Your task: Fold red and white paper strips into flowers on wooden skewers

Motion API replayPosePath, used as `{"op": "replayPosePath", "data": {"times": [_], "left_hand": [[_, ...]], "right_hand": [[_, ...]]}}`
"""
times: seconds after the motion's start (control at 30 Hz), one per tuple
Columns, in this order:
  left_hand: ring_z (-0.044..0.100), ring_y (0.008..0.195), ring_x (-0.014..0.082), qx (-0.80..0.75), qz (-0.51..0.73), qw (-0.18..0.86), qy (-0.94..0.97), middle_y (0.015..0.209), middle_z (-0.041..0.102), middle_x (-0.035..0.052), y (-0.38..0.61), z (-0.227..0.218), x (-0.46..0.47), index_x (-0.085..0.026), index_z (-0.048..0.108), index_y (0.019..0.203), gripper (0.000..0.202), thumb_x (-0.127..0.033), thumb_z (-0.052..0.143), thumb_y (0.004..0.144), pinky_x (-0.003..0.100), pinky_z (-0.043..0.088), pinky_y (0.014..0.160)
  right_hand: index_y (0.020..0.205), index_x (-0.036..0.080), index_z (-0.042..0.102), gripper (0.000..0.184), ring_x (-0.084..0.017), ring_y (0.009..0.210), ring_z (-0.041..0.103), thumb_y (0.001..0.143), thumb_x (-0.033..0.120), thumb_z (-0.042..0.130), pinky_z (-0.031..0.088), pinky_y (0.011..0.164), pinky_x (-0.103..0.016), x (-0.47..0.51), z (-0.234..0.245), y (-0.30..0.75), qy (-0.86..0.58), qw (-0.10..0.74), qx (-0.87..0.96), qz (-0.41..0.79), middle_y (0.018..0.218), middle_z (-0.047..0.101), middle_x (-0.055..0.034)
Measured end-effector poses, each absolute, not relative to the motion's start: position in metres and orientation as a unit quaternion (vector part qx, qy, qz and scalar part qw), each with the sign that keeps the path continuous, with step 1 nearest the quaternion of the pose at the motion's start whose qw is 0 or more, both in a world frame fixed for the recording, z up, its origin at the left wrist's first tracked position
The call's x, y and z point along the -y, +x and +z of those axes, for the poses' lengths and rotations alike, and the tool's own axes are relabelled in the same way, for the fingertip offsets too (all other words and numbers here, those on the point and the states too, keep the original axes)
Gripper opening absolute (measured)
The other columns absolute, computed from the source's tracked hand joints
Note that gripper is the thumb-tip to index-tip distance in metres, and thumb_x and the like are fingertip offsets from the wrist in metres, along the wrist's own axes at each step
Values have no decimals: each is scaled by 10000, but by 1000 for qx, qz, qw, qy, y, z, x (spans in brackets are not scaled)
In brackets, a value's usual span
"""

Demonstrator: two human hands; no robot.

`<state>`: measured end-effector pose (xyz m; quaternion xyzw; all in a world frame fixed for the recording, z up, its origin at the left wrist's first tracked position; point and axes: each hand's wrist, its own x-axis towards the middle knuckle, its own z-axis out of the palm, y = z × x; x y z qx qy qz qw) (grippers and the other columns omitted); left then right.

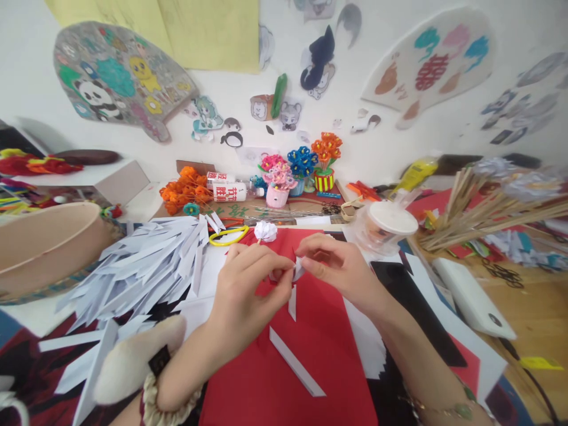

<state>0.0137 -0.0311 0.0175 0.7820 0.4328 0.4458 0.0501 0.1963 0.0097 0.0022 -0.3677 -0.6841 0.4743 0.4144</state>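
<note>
My left hand (248, 293) and my right hand (339, 269) meet over a red paper sheet (310, 361). Both pinch a small white rolled paper piece (296, 271) between their fingertips. A white paper strip hangs down from it. A second white strip (296, 362) lies flat on the red sheet below the hands. Just beyond the hands a finished white paper flower (265, 231) lies on a thin stick.
A heap of pointed white paper strips (146, 266) lies at left, by a yellow loop (228, 235). A clear lidded cup (386, 228) and wooden sticks (479, 219) are at right, a white box (473, 299) beyond. Paper flower pots (302, 168) stand at the back.
</note>
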Motion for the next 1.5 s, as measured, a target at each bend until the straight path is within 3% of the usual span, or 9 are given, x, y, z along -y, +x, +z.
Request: {"op": "replayPosePath", "data": {"times": [0.17, 0.3, 0.4, 0.5, 0.7, 0.93, 1.03, 1.27, 1.5], "left_hand": [[544, 581, 99, -453, 476, 122, 744, 654, 646, -36, 13, 18, 29, -199, 648, 762, 115, -115, 592, 818, 271, 411, 622], [542, 574, 95, -492, 529, 225, 654, 675, 676, -32, 12, 16, 25, -198, 669, 746, 90, -146, 622, 803, 222, 431, 555], [573, 615, 111, -497, 547, 306, 600, 715, 696, -9, 11, 15, 24, -191, 683, 740, 87, -207, 638, 812, 223, 450, 563], [592, 643, 121, -485, 545, 352, 586, 727, 696, 3, 11, 13, 24, -185, 677, 740, 98, -220, 636, 821, 230, 463, 580], [563, 679, 108, -463, 515, 218, 688, 838, 677, 2, 6, 16, 23, -211, 670, 940, 109, -182, 658, 836, 237, 466, 633], [630, 813, 168, -414, 497, 60, 760, 845, 688, 23, 3, 18, 24, -220, 678, 832, 29, -192, 684, 836, 316, 485, 745], [637, 815, 170, -408, 489, 56, 769, 841, 693, 20, 4, 18, 25, -219, 668, 828, 34, -205, 698, 829, 314, 486, 747], [629, 763, 151, -415, 490, 60, 765, 812, 689, 5, 8, 16, 26, -208, 632, 807, 77, -225, 704, 829, 294, 471, 720], [629, 716, 152, -403, 481, 99, 772, 785, 701, 9, 8, 16, 26, -204, 633, 790, 147, -317, 724, 814, 300, 472, 699]], "right_hand": [[1054, 251, 648, 274, -190, 943, 612, 829, 401, 692, 514, 809, -336, -8, 0, 193, -378, 431, 630, 524, 1073, 644, -57], [1284, 295, 511, 539, -213, 1157, 563, 810, 468, 702, 489, 940, -354, -4, -5, 189, -332, 424, 595, 596, 1262, 570, -78], [1330, 311, 442, 735, -228, 1160, 581, 704, 400, 818, 507, 945, -379, -2, -10, 183, -293, 401, 566, 659, 1321, 555, -77], [1195, 252, 559, 547, -227, 1088, 623, 721, 356, 809, 517, 934, -395, -1, -13, 178, -309, 410, 555, 654, 1174, 648, -69], [1071, 225, 642, 349, -207, 954, 669, 761, 326, 768, 559, 821, -355, -3, -7, 181, -337, 404, 566, 635, 1036, 702, -46], [1257, 262, 551, 497, -206, 987, 645, 796, 300, 732, 539, 856, -369, -2, -5, 185, -343, 364, 639, 584, 1138, 661, -49], [1311, 302, 508, 525, -200, 1007, 632, 824, 285, 704, 528, 886, -374, -1, -4, 186, -346, 363, 673, 543, 1217, 619, -43], [1358, 315, 444, 547, -242, 1297, 469, 858, 269, 661, 451, 1037, -413, 2, 1, 186, -336, 381, 716, 479, 1430, 486, -49], [1387, 342, 414, 591, -242, 1306, 473, 859, 183, 628, 417, 1077, -455, 2, 1, 188, -313, 387, 752, 433, 1450, 478, -41]]}}
